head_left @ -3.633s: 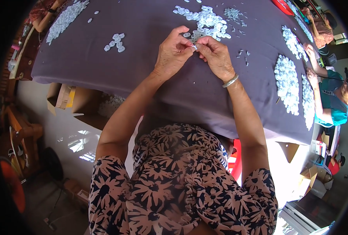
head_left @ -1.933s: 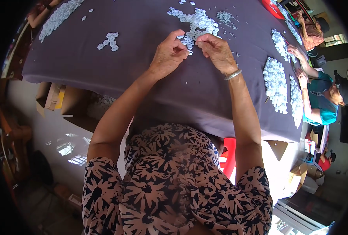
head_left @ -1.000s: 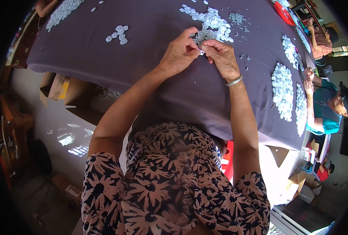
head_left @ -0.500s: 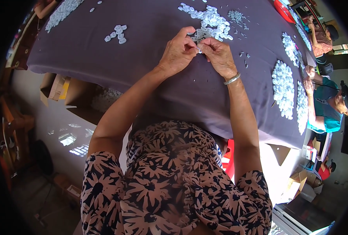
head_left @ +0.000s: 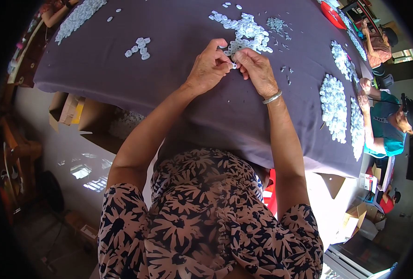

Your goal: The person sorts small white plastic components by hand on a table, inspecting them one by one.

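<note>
Between my two hands, just above the near part of the cloth, is a small white oval plastic piece (head_left: 234,66) with a hole in it. My left hand (head_left: 207,69) pinches it between thumb and forefinger. Close against it, my right hand (head_left: 258,72) has its thumb and fingers pressed together; what they hold, if anything, is too small to make out. Right behind my hands lies a loose pile of the same white plastic pieces (head_left: 249,33). To its right, a scatter of small grey metal screw-like pieces (head_left: 276,24) spreads over the cloth.
A dark cloth (head_left: 178,60) covers the table. More white pieces lie in a small group (head_left: 138,48) at left and a big heap (head_left: 334,107) at right. A co-worker in teal (head_left: 387,121) sits at the right edge. An open cardboard box (head_left: 97,118) stands below the table's left edge.
Both hands have come slightly nearer to me, and the white piece now shows more plainly at my left fingertips. The view has shifted a little.
</note>
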A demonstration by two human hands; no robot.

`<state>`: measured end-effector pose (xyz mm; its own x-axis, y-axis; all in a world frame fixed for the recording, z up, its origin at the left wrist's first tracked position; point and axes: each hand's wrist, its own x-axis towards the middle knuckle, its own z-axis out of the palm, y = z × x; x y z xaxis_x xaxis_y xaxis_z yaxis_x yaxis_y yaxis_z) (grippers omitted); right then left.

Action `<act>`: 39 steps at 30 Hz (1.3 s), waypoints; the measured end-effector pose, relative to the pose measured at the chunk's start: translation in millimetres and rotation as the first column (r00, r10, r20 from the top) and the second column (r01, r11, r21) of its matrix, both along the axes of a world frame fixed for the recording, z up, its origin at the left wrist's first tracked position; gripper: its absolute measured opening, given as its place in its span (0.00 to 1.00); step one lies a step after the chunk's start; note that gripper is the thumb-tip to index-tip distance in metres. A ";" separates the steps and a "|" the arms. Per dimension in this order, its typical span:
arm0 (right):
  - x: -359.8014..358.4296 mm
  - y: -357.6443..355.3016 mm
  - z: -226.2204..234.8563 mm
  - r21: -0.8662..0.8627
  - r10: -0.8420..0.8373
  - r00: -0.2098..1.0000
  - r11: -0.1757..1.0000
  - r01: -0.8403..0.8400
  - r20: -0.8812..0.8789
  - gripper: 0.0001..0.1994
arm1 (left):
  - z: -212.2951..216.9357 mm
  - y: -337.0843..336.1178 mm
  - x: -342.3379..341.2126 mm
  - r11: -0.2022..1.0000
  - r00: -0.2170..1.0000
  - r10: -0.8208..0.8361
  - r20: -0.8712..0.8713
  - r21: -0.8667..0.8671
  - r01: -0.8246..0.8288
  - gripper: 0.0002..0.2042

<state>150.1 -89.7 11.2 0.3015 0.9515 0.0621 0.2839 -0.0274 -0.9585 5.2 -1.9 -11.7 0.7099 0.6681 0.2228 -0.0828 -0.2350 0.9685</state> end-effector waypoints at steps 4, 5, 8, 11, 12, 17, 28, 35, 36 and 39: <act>5.3 0.4 -1.0 0.001 -0.015 0.985 1.000 0.016 -0.171 0.17 | 3.4 -1.6 -0.8 1.000 1.000 -0.018 -0.003 -0.026 0.018 0.23; 7.0 0.8 -2.5 0.004 -0.013 0.985 1.000 0.014 -0.170 0.17 | 3.2 -0.7 -0.9 1.000 1.000 -0.016 -0.003 -0.023 0.016 0.23; 11.3 1.2 -7.7 0.029 -0.036 0.969 0.999 0.045 -0.245 0.17 | 3.4 0.4 -1.3 0.999 0.999 -0.029 0.019 -0.040 0.029 0.23; 12.6 1.2 -10.4 0.038 -0.038 0.957 0.998 0.051 -0.289 0.15 | 5.9 -0.2 -2.5 0.998 0.999 -0.042 0.014 -0.055 0.042 0.22; 11.8 2.6 -11.3 0.045 -0.054 0.958 0.997 0.069 -0.281 0.13 | 5.7 2.0 -3.6 0.998 0.999 -0.032 0.010 -0.060 0.033 0.22; 12.0 0.5 -10.8 0.089 -0.066 0.980 0.993 0.084 -0.189 0.06 | 3.2 14.8 -9.3 0.997 0.999 0.002 0.051 -0.080 0.002 0.22; 9.4 3.1 -17.1 0.159 0.068 0.942 0.979 -0.126 0.328 0.07 | -0.6 15.9 -8.6 0.995 0.999 0.027 0.022 -0.094 -0.025 0.20; 1.2 5.4 -4.2 0.100 0.048 0.866 0.989 -0.112 0.498 0.07 | 2.4 13.5 -8.3 0.996 1.000 0.022 0.021 -0.086 -0.020 0.20; 1.3 6.1 -3.8 0.098 0.047 0.836 0.988 -0.119 0.547 0.06 | 2.8 13.1 -8.3 0.996 1.000 0.022 0.022 -0.086 -0.021 0.20; -2.1 6.1 -3.6 0.110 0.013 0.777 0.988 -0.106 0.630 0.04 | 3.3 12.6 -8.6 0.995 0.999 0.043 0.004 -0.086 -0.043 0.19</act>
